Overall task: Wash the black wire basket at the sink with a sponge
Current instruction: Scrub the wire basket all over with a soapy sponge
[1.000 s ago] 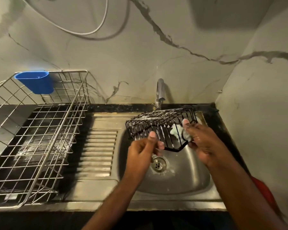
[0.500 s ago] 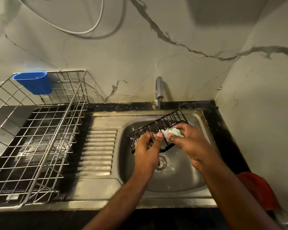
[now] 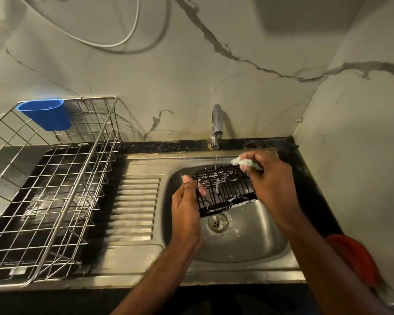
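Observation:
The black wire basket [image 3: 225, 189], flecked with white suds, hangs over the steel sink bowl [image 3: 255, 244]. My left hand [image 3: 187, 201] grips its left end, thumb up and fingers curled through the wires. My right hand [image 3: 268, 178] is at the basket's far right corner and pinches a pale, soapy sponge [image 3: 241, 161] between fingers and thumb. The sponge sits just above the basket's back rim. A thin stream of water falls from the tap [image 3: 216, 123] onto the basket's back edge.
A steel dish rack [image 3: 55, 201] with a blue plastic cup [image 3: 46, 114] hooked on its back rim fills the counter to the left. The ribbed drainboard [image 3: 134, 205] lies between rack and bowl. A red object [image 3: 355, 258] sits at the right edge by the wall.
The basket has been turned and lowered so its inside faces me. My right hand with the sponge moved from the basket's front to its far right corner.

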